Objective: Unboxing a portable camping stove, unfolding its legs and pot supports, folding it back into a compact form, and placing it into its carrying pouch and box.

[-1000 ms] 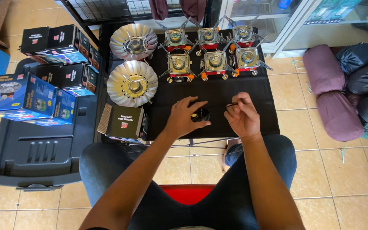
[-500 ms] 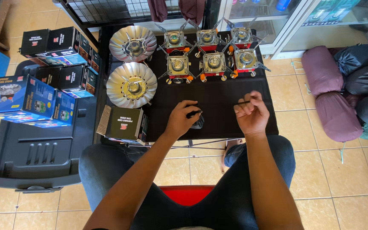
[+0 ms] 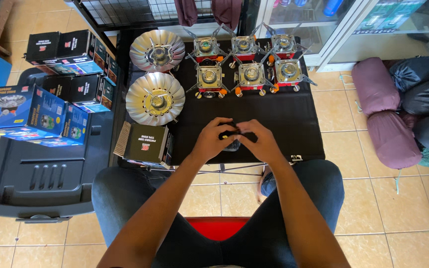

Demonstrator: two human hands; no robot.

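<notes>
- Both forearms bare; no sleeves, watch or rings visible.
- left hand (image 3: 213, 142) and right hand (image 3: 260, 142): bare.
- Legs in dark trousers, possibly blue-grey denim.

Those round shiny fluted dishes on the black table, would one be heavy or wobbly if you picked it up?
The nearer fluted dish looks like thin pressed metal, so probably light for its width. Its petal-like ribs hint it may flex or rattle a bit. It sits flat and wide, so a push would likely slide it on the black table, not tip it.
</notes>
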